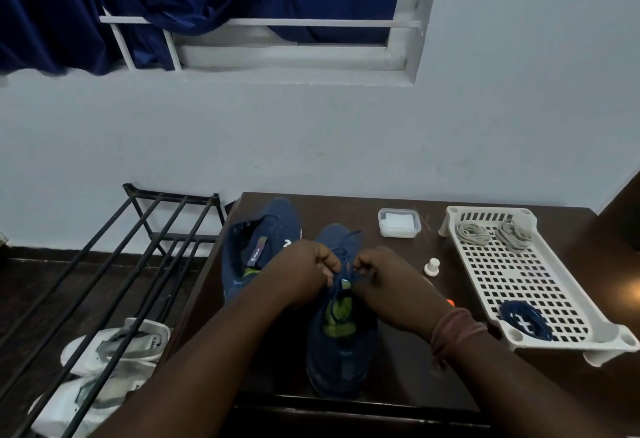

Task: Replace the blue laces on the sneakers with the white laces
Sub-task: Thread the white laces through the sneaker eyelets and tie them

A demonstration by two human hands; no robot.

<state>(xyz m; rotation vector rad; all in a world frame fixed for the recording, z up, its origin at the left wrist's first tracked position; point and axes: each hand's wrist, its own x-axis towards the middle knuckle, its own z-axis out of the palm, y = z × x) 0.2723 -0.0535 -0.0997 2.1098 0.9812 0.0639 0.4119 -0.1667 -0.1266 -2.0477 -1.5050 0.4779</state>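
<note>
Two blue sneakers stand on a dark table (398, 299). The left sneaker (263, 240) has no lace in its eyelets. The right sneaker (341, 340) still carries a blue lace (341, 266). My left hand (304, 273) and my right hand (384, 280) are both pinched on that lace over the sneaker's tongue. In a white perforated tray (526, 281) at the right lie two bundles of white laces (491, 233) at the far end and a coiled blue lace (524, 319) at the near end.
A small clear lidded box (398, 222) and a small white knob-like piece (432, 266) sit between sneakers and tray. A black metal rack (138, 264) stands left of the table, white sneakers (104, 368) under it. The wall is right behind the table.
</note>
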